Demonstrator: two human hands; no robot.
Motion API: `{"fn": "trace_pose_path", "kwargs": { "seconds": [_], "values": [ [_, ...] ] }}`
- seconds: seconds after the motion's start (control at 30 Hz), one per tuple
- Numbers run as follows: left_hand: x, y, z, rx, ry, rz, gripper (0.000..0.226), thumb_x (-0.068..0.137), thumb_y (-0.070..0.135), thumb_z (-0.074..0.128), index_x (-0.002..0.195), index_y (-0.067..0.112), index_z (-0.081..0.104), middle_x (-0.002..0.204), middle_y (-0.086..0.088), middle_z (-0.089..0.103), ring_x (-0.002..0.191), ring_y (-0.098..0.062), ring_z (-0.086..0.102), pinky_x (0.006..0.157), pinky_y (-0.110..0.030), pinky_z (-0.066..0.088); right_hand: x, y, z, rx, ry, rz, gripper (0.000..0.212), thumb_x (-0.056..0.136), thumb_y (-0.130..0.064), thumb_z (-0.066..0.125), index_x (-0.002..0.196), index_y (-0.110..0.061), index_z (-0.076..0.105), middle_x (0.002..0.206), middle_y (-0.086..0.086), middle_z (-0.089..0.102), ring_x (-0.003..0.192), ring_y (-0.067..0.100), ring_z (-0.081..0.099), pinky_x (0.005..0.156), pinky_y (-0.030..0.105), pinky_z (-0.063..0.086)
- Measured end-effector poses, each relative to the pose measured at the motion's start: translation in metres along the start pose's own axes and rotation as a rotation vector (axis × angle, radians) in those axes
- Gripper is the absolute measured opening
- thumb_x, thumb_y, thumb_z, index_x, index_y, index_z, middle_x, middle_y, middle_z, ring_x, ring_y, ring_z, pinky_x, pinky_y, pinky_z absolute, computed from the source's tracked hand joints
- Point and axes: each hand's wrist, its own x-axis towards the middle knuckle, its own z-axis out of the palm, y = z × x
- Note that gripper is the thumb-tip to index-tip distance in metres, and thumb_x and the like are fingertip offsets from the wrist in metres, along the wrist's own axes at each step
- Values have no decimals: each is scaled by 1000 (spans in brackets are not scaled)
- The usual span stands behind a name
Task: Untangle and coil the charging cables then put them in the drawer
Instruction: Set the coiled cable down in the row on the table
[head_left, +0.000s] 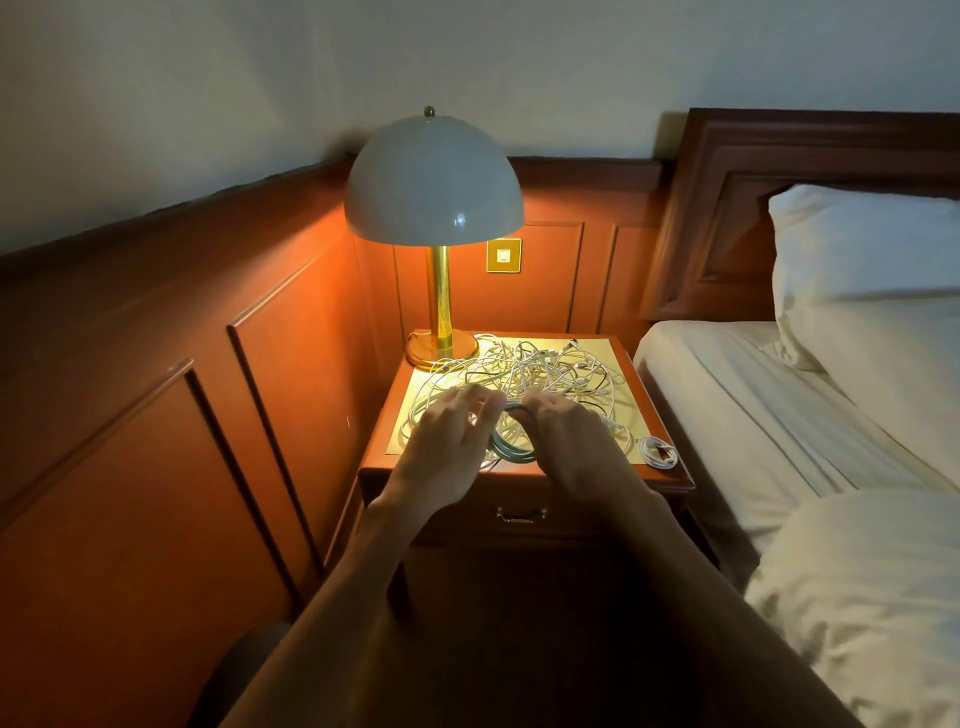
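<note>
On the desk in front of the lamp, a teal coiled cable is gripped by the curled fingers of the right hand, the left hand touching it with straighter, blurred fingers, tangled white cables lying nearer the lamp.

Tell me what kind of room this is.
Probably a hotel bedroom, at the bedside. A bed with a white pillow and carved wooden headboard stands beside a nightstand carrying a lit dome lamp. The wood wall panelling and brass switch plate suggest a hotel, not a home.
</note>
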Motion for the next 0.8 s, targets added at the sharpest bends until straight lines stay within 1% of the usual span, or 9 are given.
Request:
{"fn": "trace_pose_path", "kwargs": {
  "seconds": [0.1, 0.2, 0.27, 0.37, 0.43, 0.5, 0.6, 0.7, 0.8],
  "values": [
    [-1, 3, 4, 1, 15, 156, 46, 104, 50, 27, 96, 18, 59, 73, 4, 57, 62, -8, 55, 58, -27, 42, 4, 3, -8, -2, -38, -95, 31, 106, -32, 38, 98, -9, 57, 84, 3, 60, 68, 17, 54, 64, 35, 48],
    [1, 4, 9, -129, 95, 178, 32, 105, 39, 31, 94, 18, 53, 62, 3, 49, 50, -13, 46, 47, -29, 36, 4, 3, -11, 232, 9, -104, 32, 105, -35, 45, 95, -9, 61, 79, 3, 61, 68, 16, 55, 63, 30, 43],
    [1, 11, 13, -165, 182, 158, 32, 105, 36, 32, 95, 15, 53, 65, 8, 49, 54, -9, 50, 48, -18, 35, 0, -2, -11, 453, 21, 38, 27, 103, -35, 49, 99, -14, 65, 82, 1, 65, 72, 13, 60, 65, 26, 46],
    [0, 25, 27, -230, 376, 30, 30, 106, 27, 34, 96, 10, 55, 69, 10, 52, 61, -2, 55, 52, -12, 38, -10, -17, -1, 695, 60, 290, 23, 104, -37, 47, 103, -22, 64, 81, -2, 68, 70, 6, 63, 64, 23, 49],
    [-2, 34, 41, -290, 475, -37, 26, 108, 18, 35, 95, 8, 55, 69, 10, 52, 60, 0, 55, 52, -11, 38, -15, -28, 6, 707, 148, 375, 25, 105, -36, 44, 103, -18, 61, 76, -1, 65, 63, 3, 61, 57, 20, 48],
    [-4, 37, 51, -339, 498, -76, 28, 108, 17, 33, 95, 7, 56, 70, 8, 54, 62, -3, 56, 53, -12, 39, -16, -31, 10, 594, 233, 360, 29, 107, -35, 40, 102, -13, 58, 74, -2, 64, 60, 7, 60, 54, 25, 47],
    [-4, 26, 47, -362, 323, -107, 37, 109, 26, 30, 86, 13, 56, 68, 5, 53, 60, -5, 53, 56, -16, 40, -14, -19, 9, 451, 218, 264, 34, 108, -36, 33, 107, -11, 56, 66, -3, 60, 50, 8, 56, 46, 25, 41],
    [3, 16, 24, -380, 8, -164, 60, 104, 46, 26, 88, 2, 63, 80, -11, 62, 71, -14, 56, 65, -31, 49, -17, -2, 4, 357, 126, 201, 42, 108, -41, 28, 113, -10, 56, 59, -3, 56, 40, 5, 49, 40, 17, 34],
    [11, 17, 13, -285, -146, -144, 69, 101, 56, 22, 88, 2, 64, 81, -14, 62, 71, -16, 52, 68, -33, 46, -17, 5, 3, 360, 72, 131, 60, 103, -57, 18, 108, -13, 58, 62, -1, 58, 43, 6, 50, 41, 26, 40]
  ]
}}
